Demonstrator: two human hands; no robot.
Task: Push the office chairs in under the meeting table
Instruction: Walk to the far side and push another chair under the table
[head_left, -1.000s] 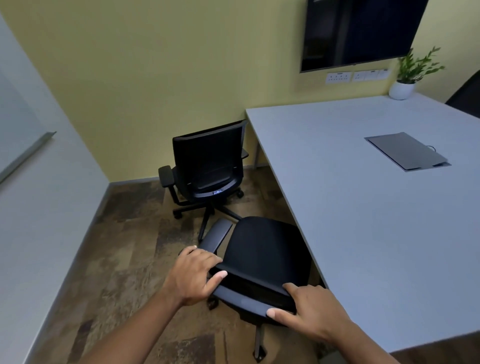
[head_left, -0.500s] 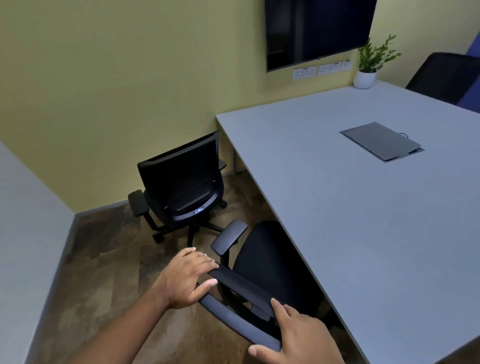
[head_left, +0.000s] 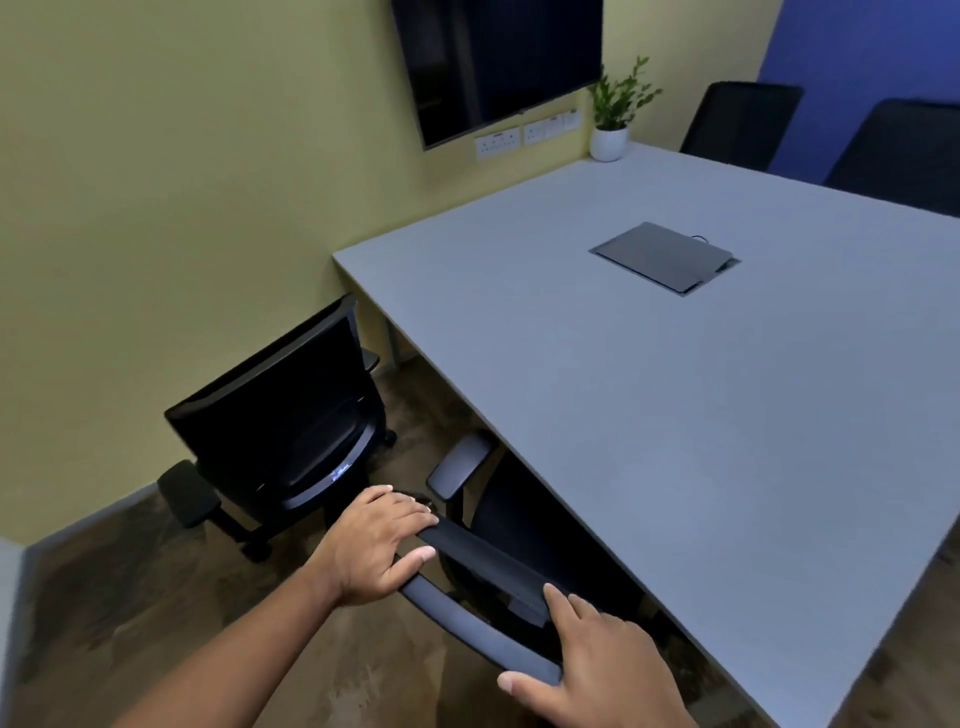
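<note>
A black office chair (head_left: 493, 564) stands right below me, its seat partly under the edge of the grey meeting table (head_left: 649, 405). My left hand (head_left: 376, 545) grips the left end of its backrest top. At the right end my right hand (head_left: 592, 670) holds the same backrest. One grey armrest sticks out beside the table edge. A second black office chair (head_left: 280, 415) stands further left near the table's corner, out from the table, its back towards me.
A closed grey cable hatch (head_left: 665, 257) lies in the table top. A potted plant (head_left: 613, 119) stands at the far corner below a wall screen (head_left: 498, 57). Two more black chairs (head_left: 743, 124) sit at the far side. Yellow wall runs close on the left.
The chair in my hands has rolled further under the table, its seat now mostly hidden. My view has swung right, bringing the far chairs and a blue wall into sight.
</note>
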